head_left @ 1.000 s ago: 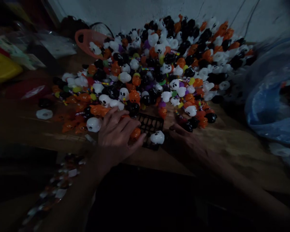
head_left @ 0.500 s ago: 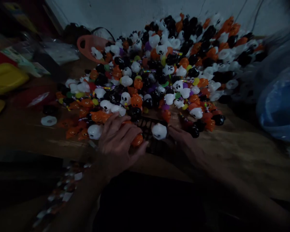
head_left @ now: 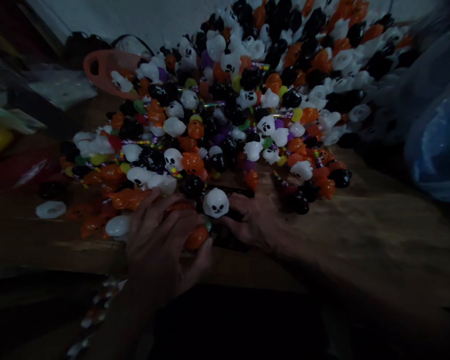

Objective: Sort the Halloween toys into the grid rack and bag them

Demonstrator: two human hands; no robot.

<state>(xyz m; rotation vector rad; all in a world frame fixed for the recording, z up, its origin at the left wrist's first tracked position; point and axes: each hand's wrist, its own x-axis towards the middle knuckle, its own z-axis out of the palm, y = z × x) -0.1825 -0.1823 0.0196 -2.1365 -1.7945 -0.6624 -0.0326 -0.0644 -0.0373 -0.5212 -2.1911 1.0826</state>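
Close to the table's front edge, my left hand (head_left: 163,237) curls over small shiny orange toys (head_left: 197,237); its fingers hide part of them. My right hand (head_left: 249,220) has its fingertips and thumb at the right side of a white skull-faced toy (head_left: 216,202), in a pinch. Under both hands lies a dark tray with slots (head_left: 230,239), mostly covered and hard to see in the dim light. A black toy (head_left: 192,186) sits just behind the skull toy. A white rounded toy (head_left: 117,227) lies left of my left hand.
A large heap of orange, black and white toys (head_left: 247,97) spreads behind my hands. An orange basket (head_left: 93,70) is tipped into its left side. Blue clear plastic (head_left: 437,155) stands at the right. Bare wooden table (head_left: 360,230) shows at the right front.
The skull toy has turned so its face shows, and my right fingers have closed in beside it over the tray. My left hand still covers the orange toys. The view has shifted.
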